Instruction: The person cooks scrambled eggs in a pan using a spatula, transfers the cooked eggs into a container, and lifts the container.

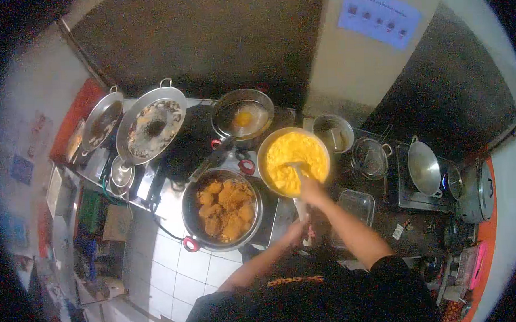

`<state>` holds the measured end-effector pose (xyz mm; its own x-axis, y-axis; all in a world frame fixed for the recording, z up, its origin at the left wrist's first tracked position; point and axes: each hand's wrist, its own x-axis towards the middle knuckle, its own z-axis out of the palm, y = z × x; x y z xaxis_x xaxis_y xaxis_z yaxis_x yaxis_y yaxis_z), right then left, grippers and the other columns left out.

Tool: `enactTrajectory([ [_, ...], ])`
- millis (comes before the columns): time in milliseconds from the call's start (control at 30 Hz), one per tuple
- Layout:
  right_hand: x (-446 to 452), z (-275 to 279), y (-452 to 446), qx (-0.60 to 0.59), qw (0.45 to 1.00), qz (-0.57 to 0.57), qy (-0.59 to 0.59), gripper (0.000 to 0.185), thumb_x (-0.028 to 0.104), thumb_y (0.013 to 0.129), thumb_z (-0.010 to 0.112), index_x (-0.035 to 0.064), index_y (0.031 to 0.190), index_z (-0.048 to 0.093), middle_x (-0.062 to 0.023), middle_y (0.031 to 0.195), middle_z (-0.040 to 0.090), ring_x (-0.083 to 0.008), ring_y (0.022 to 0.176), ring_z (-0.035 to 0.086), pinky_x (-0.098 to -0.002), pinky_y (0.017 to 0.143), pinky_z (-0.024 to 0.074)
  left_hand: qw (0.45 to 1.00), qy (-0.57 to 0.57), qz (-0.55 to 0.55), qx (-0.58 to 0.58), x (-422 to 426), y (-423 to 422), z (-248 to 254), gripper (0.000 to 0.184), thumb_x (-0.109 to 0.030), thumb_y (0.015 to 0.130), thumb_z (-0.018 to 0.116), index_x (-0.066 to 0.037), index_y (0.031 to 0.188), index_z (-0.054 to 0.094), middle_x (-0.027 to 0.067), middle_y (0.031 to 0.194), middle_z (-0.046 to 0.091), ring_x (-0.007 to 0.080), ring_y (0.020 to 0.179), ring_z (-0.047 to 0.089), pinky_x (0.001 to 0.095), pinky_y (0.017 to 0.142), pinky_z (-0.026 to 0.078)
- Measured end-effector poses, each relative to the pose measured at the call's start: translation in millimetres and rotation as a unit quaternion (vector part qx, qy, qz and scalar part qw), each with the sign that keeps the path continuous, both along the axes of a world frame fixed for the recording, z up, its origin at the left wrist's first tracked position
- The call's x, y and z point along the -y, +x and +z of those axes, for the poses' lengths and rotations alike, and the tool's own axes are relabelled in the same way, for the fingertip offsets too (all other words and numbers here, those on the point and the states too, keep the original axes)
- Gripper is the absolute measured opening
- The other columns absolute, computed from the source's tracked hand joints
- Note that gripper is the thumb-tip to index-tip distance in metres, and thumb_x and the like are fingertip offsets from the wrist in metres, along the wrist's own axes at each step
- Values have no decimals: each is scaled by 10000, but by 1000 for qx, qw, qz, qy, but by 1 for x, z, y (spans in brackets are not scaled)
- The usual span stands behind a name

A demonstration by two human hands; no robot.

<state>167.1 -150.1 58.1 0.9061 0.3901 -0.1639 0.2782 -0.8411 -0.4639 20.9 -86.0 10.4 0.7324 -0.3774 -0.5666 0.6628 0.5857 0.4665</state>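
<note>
A round pan (261, 171) full of yellow scrambled egg (292, 145) is in front of me, above the counter edge. My left hand (299, 232) is closed around the pan's pale handle (301, 210), which points toward my body. Over the near rim, my right hand (312, 191) grips a spatula (297, 167) whose blade is down in the egg. The fingers of my right hand are partly hidden from this angle. Left of the egg pan, close to my left forearm, sits a dark pan (186, 207) with browned fried pieces (225, 208).
Behind is a frying pan (215, 108) with an egg in it. Two large woks (177, 98) (103, 101) stand at the left. Clear containers (333, 133) (357, 198), a strainer (372, 159), another wok (424, 168) and a big pot (472, 195) line the right side.
</note>
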Motion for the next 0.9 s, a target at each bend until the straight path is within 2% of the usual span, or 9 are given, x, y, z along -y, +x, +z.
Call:
enactTrajectory([
  [133,-1,51,19,-64,996,-61,26,186,115,709,487,-9,765,613,-242,737,592,-395,743,582,-456,679,460,990,79,-101,55,-9,1,-2,335,-382,887,432,-62,805,488,77,698,565,203,639,572,352,584,480],
  [333,-20,18,26,-19,990,-111,80,229,105,696,482,2,854,612,-244,776,595,-396,756,587,-445,690,467,997,5,-75,18,-9,-1,4,279,-336,895,441,-66,943,390,61,729,543,171,692,574,321,607,485],
  [433,-16,25,6,13,997,-67,23,257,83,694,471,-17,897,595,-245,800,595,-399,765,585,-441,707,468,996,47,-68,23,-9,-4,-2,354,-321,912,379,-4,888,535,115,793,605,245,683,587,389,666,485],
  [467,-3,-8,24,-15,999,23,-42,269,85,707,476,-44,922,572,-244,780,596,-370,738,601,-426,637,493,997,34,-72,19,-10,-5,-4,344,-306,913,380,1,916,536,118,812,604,242,717,585,387,694,478],
  [533,7,26,11,-151,986,-64,14,295,142,768,446,-18,1002,527,-214,775,592,-306,693,603,-408,557,485,997,19,-79,15,-11,-4,-17,336,-290,913,381,5,945,538,120,831,603,240,751,583,385,723,471],
  [633,10,82,-25,-336,910,-180,162,291,213,847,437,32,1074,447,-98,655,534,-173,549,557,-347,372,432,988,37,-130,75,-8,0,-39,323,-272,909,378,3,928,548,127,888,598,238,810,566,383,763,454],
  [733,-15,80,-59,-353,525,-447,633,108,127,808,458,94,911,466,-49,642,447,-179,485,445,-313,446,421,970,115,-147,153,-2,5,-35,334,-308,899,415,-32,1081,465,94,873,584,176,688,541,307,604,454],
  [833,-49,91,-61,-259,435,-550,664,129,115,799,437,109,925,462,-68,703,459,-171,508,426,-314,493,419,955,139,-190,181,4,11,-25,338,-309,899,415,-34,1089,464,92,883,584,177,702,546,310,611,457],
  [900,-58,65,-47,-242,442,-547,669,126,121,798,424,119,919,458,-66,714,449,-162,523,410,-332,463,415,949,142,-211,188,8,14,-20,340,-310,899,416,-36,1094,462,91,890,585,177,712,549,312,616,459],
])
